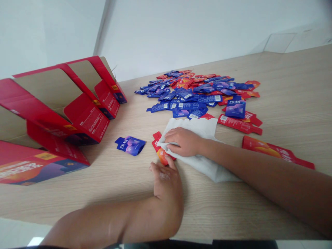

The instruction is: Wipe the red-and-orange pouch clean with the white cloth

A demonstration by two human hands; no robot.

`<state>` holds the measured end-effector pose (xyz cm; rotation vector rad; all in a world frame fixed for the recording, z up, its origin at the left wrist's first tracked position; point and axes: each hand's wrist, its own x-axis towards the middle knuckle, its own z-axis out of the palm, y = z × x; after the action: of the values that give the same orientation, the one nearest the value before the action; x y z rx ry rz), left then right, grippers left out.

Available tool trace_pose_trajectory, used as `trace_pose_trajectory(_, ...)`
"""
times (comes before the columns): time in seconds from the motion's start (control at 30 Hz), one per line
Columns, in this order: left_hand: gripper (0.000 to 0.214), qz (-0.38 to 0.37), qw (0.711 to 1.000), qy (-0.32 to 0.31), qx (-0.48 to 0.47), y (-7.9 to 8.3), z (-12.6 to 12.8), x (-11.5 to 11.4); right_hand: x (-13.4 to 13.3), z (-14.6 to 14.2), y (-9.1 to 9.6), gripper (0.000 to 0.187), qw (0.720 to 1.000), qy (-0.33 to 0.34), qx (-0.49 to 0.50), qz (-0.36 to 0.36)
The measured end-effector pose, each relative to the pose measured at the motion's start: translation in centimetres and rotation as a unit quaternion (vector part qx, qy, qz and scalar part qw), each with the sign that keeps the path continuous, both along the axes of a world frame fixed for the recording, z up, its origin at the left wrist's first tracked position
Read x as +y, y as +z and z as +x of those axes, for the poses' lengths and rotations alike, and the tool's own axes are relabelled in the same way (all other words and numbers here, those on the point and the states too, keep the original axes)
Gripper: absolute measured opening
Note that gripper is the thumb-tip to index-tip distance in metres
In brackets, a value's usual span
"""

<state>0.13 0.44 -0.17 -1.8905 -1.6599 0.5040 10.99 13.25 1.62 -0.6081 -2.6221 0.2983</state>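
Head view: white cloth [203, 128] is gripped by the right hand [183, 141]; red pouch [161, 154], likely light, slick, best edge-held, is touched by the left hand [167, 178], grip unclear.

The left forearm [111, 219] came in bare from 7 o'clock and ran toward 3 o'clock, the wrist [169, 209] bent sharply so that the left hand [166, 180] pointed to 12 o'clock, its visible fingers [170, 162] spread apart. The right forearm [259, 169], also bare, reached in from 4 o'clock; the right hand [184, 141] lay back upward, pointing toward 9 o'clock, thumb [173, 148] and fingers drawn together.
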Motion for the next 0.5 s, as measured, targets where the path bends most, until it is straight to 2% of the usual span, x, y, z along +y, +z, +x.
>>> trace_pose_trajectory(0.5, 0.050, 0.001, 1.000, 0.003, 0.007, -0.10, 0.01, -0.15, 0.00, -0.03, 0.06, 0.018, 1.000, 0.005, 0.002, -0.001)
